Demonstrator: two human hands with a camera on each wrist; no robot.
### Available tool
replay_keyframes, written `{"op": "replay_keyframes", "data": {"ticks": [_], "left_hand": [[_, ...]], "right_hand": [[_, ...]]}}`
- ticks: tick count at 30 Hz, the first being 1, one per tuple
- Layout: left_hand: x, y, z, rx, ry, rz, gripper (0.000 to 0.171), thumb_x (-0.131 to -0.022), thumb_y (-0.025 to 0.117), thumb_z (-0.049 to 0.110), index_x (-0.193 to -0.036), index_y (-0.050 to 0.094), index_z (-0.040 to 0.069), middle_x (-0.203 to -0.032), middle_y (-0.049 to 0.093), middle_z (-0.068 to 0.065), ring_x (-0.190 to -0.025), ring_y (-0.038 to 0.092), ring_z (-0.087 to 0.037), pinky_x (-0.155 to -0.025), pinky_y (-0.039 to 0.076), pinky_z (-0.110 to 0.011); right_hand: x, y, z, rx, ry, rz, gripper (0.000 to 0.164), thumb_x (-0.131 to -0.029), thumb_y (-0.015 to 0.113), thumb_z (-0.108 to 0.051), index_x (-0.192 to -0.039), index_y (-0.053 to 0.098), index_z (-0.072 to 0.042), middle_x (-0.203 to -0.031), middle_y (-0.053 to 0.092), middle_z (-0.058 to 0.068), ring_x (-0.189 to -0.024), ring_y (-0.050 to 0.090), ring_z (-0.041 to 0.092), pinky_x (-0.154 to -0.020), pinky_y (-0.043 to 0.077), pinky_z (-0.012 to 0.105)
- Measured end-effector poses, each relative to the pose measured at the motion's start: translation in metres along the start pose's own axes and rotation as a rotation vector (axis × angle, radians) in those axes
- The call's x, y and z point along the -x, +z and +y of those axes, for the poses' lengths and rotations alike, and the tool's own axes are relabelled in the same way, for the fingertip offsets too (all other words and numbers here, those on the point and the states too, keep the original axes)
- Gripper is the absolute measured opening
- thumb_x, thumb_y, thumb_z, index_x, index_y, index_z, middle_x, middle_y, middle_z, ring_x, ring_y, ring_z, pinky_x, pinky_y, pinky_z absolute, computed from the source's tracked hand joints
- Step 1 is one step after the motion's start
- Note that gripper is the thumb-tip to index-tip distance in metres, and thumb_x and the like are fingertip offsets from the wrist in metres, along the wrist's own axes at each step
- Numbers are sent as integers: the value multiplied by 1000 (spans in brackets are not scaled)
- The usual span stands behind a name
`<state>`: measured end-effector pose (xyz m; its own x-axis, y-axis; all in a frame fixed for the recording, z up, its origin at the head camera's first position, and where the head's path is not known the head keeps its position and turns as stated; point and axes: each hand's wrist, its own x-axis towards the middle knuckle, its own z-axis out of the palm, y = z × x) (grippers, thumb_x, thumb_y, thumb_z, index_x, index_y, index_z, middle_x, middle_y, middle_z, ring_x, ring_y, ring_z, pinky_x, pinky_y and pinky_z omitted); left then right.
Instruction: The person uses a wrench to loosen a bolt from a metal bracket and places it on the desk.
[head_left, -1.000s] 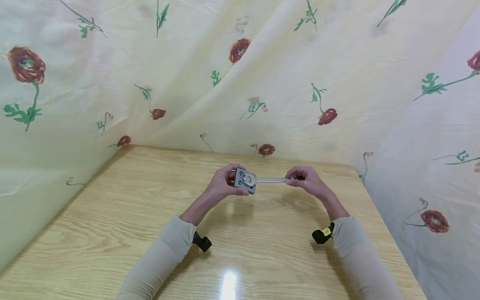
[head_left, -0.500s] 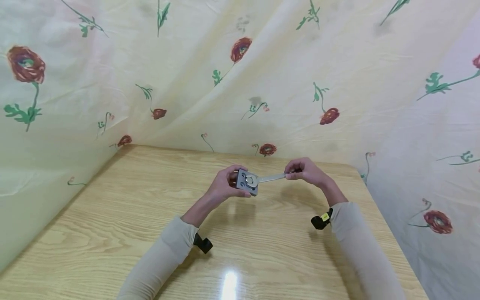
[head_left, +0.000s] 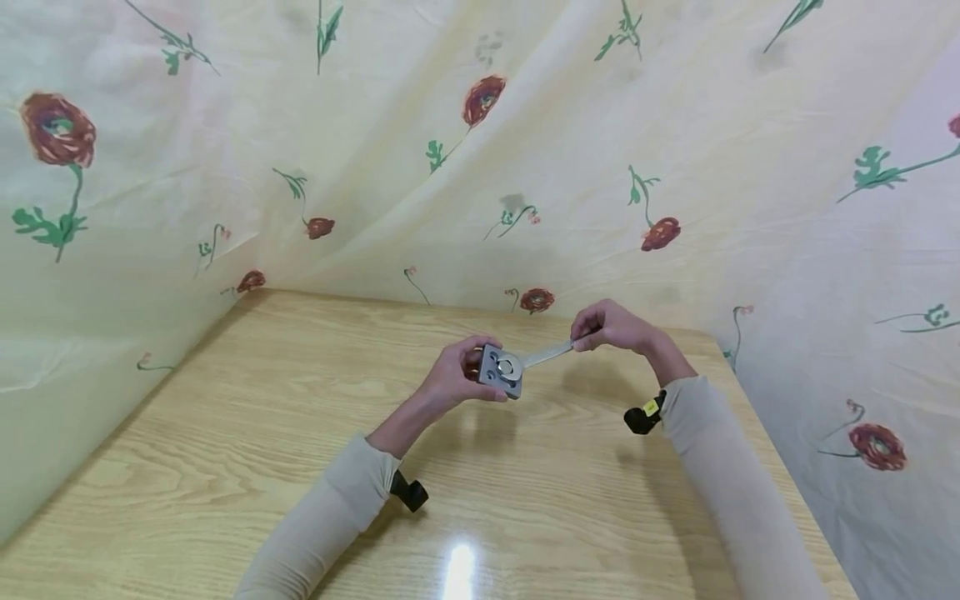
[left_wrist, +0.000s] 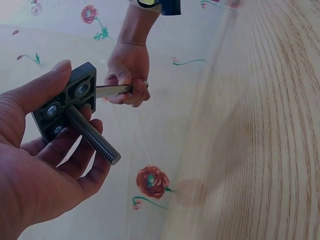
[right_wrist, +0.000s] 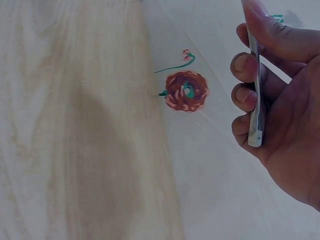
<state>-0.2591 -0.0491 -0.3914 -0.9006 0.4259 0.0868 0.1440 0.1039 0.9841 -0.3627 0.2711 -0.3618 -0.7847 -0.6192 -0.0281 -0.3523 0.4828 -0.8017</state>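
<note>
My left hand [head_left: 453, 375] holds a small grey square plate [head_left: 489, 363] by its edges, with holes at its corners, above the table. A bolt head [head_left: 506, 367] sits at the plate's middle. From the other side, in the left wrist view, the bolt's threaded shank [left_wrist: 92, 132] sticks out past the fingers. A silver wrench [head_left: 547, 354] has its head around the bolt head. Its handle slants up to the right, where my right hand [head_left: 611, 325] grips the far end. In the right wrist view, fingers curl round the wrench handle [right_wrist: 257, 100].
Below the hands lies a light wood-grain table [head_left: 225, 417]. A pale cloth with printed red flowers [head_left: 375, 167] hangs behind it and along both sides. Black wrist cameras [head_left: 410, 493] hang below the sleeves.
My right hand has moved up and away, swinging the wrench handle from about level to a rising slant. My left hand and the plate have shifted slightly right and down.
</note>
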Motion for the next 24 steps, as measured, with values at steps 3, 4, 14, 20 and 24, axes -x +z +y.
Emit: {"op": "replay_keyframes", "data": {"ticks": [3, 4, 14, 20, 24], "left_hand": [[1, 1, 0, -2, 0, 0, 67, -77, 82, -2, -136, 52, 8, -133, 64, -22, -109, 61, -22, -87, 53, -26], [1, 2, 0, -3, 0, 0, 67, -77, 82, -1, -136, 53, 9, -133, 64, -22, -108, 62, -22, -87, 53, -26], [1, 1, 2, 31, 19, -14, 69, -77, 81, -4, -138, 51, 4, -132, 64, -24, -105, 62, -19, -85, 53, -25], [1, 2, 2, 37, 21, -13, 66, -77, 81, -3, -136, 53, 8, -131, 65, -23, -102, 63, -16, -84, 53, -24], [1, 1, 2, 45, 20, -8, 68, -77, 80, -5, -137, 52, 7, -131, 65, -24, -102, 64, -16, -83, 54, -25]], "right_hand": [[-2, -4, -5, -3, 18, -17, 16, -86, 73, 0, -94, 67, 13, -71, 69, -9, -65, 61, 6, -66, 53, 25], [-3, -5, -6, -8, 22, -20, 17, -86, 73, 0, -94, 66, 13, -71, 69, -9, -66, 62, 7, -66, 53, 24], [3, -5, -2, -5, 11, 14, 18, -85, 75, -1, -94, 67, 13, -72, 68, -8, -65, 59, 6, -65, 53, 24], [10, -4, 2, -5, -20, 48, 16, -85, 74, 0, -93, 67, 13, -72, 67, -9, -65, 58, 6, -64, 53, 26], [17, -5, 6, -17, -30, 73, 16, -86, 73, 2, -93, 66, 14, -72, 67, -10, -65, 57, 5, -63, 52, 24]]}}
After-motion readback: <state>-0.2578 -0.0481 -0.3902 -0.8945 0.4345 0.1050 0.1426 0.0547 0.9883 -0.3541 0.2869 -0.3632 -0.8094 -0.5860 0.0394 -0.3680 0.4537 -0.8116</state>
